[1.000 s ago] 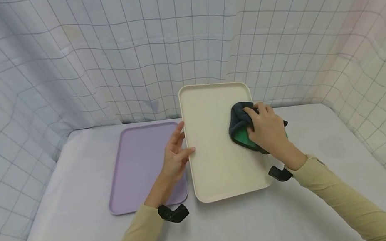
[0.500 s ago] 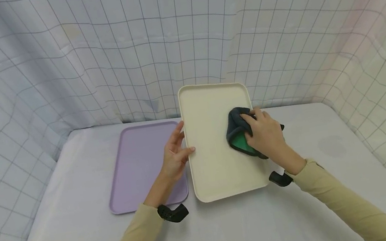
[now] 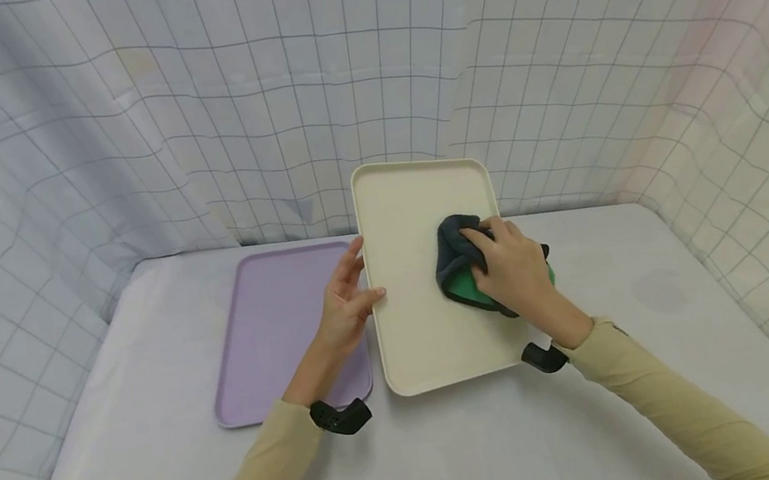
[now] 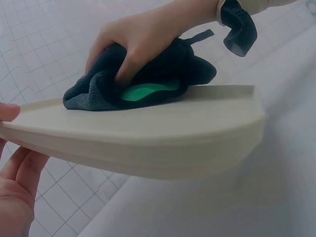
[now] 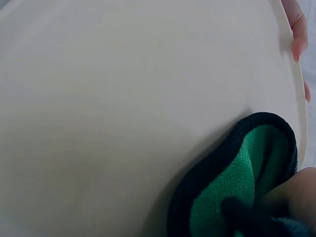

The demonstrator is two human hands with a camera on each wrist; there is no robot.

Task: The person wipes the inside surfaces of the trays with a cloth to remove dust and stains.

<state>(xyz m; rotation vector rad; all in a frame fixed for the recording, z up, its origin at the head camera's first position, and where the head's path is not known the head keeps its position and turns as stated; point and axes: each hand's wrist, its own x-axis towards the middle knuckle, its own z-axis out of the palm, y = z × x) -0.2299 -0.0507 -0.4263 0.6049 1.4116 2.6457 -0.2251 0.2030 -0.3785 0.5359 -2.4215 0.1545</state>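
A cream tray (image 3: 419, 343) is held up off the table, tilted toward the head camera. My left hand (image 3: 344, 309) grips its left rim, thumb over the edge and fingers behind, as the left wrist view also shows. My right hand (image 3: 513, 266) grips a bunched cloth (image 3: 457, 249), dark blue-grey on one side and green on the other, against the tray's inner face right of the middle. In the right wrist view the cloth's green side (image 5: 222, 192) and dark border lie on the tray; most of the right hand is out of that view.
A purple tray (image 3: 277, 324) lies flat on the white-covered table (image 3: 610, 422), left of the cream one and partly behind the left forearm. Grid-patterned white curtains (image 3: 391, 46) enclose the back and both sides. A black band device sits on each wrist.
The right hand and cloth have slid leftward across the cream tray, dipping slightly and then holding that height. The left hand keeps its grip on the rim.
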